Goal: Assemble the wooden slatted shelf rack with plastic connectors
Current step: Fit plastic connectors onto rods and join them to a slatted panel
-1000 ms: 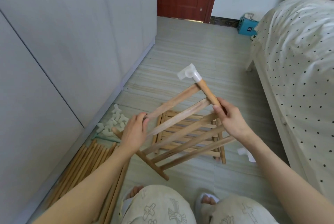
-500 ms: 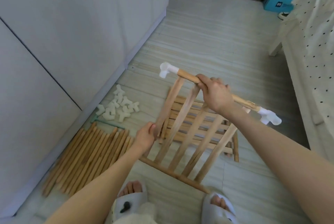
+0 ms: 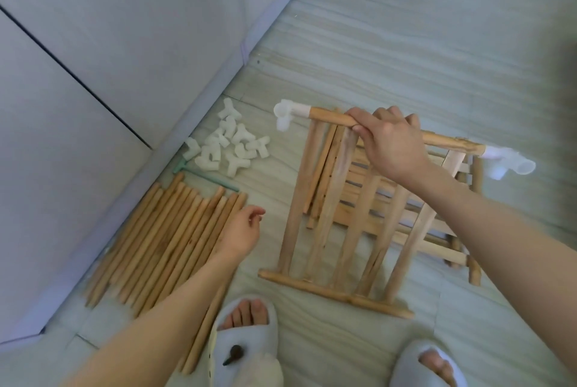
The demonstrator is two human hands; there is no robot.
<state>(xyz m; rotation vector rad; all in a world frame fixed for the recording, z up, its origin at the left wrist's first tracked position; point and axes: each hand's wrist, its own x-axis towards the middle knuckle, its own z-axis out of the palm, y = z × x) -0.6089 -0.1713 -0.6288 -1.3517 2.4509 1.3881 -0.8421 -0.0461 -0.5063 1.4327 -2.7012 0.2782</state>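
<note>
My right hand [image 3: 388, 140] grips the top rail of a wooden slatted panel [image 3: 331, 221] that stands tilted with its bottom rail on the floor. A white plastic connector [image 3: 287, 113] caps the rail's left end, and another white connector [image 3: 509, 163] caps the right end. A second slatted panel [image 3: 437, 230] lies flat on the floor behind it. My left hand [image 3: 242, 232] hovers with loosely curled fingers, holding nothing, over the right edge of a row of loose wooden rods [image 3: 162, 240]. A pile of white connectors [image 3: 229, 144] lies beyond the rods.
A grey wall panel [image 3: 125, 43] runs along the left. A green T-shaped tool [image 3: 199, 174] lies between the connector pile and the rods. My two slippered feet [image 3: 246, 343] stand at the bottom edge. Striped floor stretches beyond the panels.
My left hand has let go of the slatted panel and moved left and down toward the rods. My right hand keeps hold of the top rail, and the view has tipped further down.
</note>
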